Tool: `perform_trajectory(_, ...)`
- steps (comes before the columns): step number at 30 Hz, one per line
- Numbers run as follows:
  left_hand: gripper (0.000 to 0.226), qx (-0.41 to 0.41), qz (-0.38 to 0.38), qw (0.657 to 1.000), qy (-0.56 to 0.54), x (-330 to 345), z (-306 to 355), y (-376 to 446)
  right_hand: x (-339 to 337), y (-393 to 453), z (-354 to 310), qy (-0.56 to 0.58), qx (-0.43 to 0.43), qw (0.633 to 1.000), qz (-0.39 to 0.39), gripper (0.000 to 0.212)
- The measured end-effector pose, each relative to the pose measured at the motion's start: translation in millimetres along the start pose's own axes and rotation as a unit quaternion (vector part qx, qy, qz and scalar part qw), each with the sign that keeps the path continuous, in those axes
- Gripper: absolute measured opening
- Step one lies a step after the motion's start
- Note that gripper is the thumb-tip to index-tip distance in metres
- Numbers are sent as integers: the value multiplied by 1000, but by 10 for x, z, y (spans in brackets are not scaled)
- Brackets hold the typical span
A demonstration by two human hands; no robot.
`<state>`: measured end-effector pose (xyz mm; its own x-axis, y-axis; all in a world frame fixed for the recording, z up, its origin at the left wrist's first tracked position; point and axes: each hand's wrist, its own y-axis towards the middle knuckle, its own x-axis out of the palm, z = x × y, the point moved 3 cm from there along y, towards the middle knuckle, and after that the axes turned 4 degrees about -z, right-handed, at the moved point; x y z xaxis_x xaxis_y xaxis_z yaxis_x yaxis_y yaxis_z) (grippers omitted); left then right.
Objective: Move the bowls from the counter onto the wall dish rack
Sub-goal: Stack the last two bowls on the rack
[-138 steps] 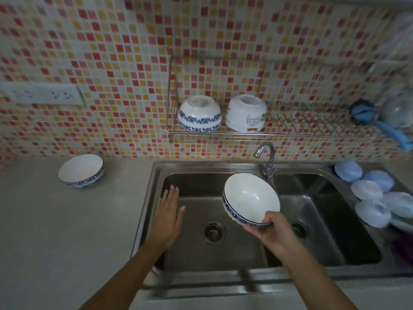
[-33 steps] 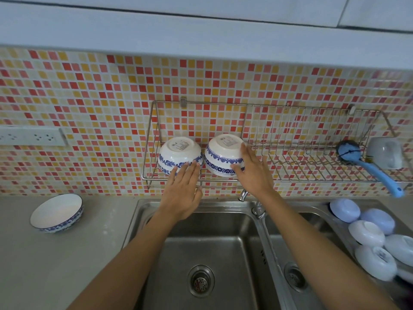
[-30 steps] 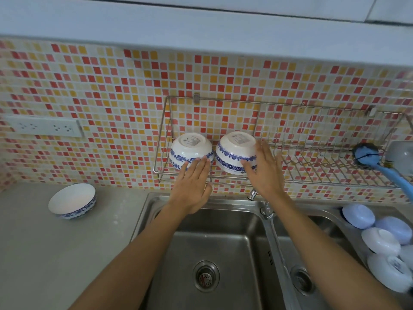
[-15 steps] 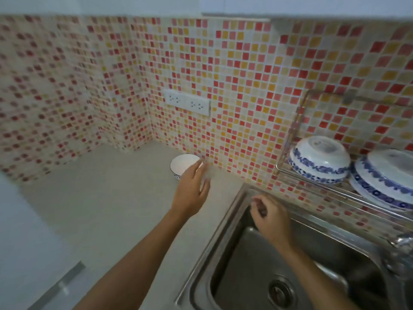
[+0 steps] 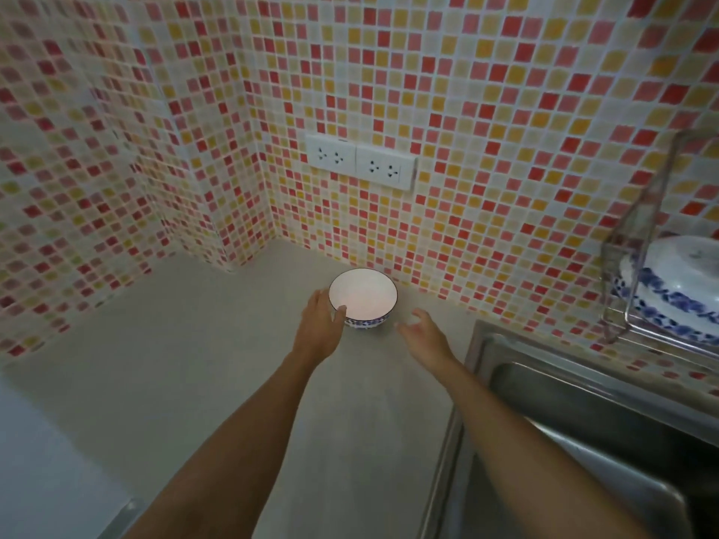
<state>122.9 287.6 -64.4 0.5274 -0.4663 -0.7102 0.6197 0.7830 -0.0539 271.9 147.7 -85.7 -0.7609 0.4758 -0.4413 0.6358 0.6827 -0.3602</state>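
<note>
A white bowl (image 5: 363, 295) with a blue patterned band stands upright on the grey counter (image 5: 194, 383), close to the tiled wall. My left hand (image 5: 320, 329) is against the bowl's left side, thumb touching its rim, fingers spread. My right hand (image 5: 422, 332) hovers open just right of the bowl, a small gap between them. At the right edge hangs the wire wall dish rack (image 5: 626, 289), holding an upturned blue-and-white bowl (image 5: 677, 285).
A steel sink (image 5: 583, 441) lies at the lower right, its rim beside my right forearm. A double wall socket (image 5: 360, 163) sits above the bowl. The tiled walls meet in a corner at the back left.
My view swung left from the rack to the counter corner. Both hands left the racked bowls and came to the counter bowl, the left touching it, the right close beside it.
</note>
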Motion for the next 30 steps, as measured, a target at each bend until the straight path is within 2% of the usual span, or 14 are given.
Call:
perform_trajectory(7,53,-57,-23,992,-112,78,-193,536,326,467,76,111,102,989,-4,76)
perform_trajectory(11,61,-124,-67,975,-173,225,-397,809,462,677,27,215,143,966,-15,65)
perform_trajectory(14,58,-146,-115,956,-228,333,-448,956,564,833,-18,274,145,950,-20,54)
perform_trajectory(17,65,-170,-125,935,-286,419,-451,982,627,910,-12,277,144,950,-12,54)
perform_trajectory(20,66,-171,-118,928,-309,475,-430,889,626,872,21,265,132,955,-8,53)
perform_trajectory(28,36,-138,-108,929,-327,460,-212,412,439,292,170,308,105,946,5,47)
perform_trajectory(30,36,-117,-125,932,-318,433,-74,227,317,65,208,315,100,944,19,50)
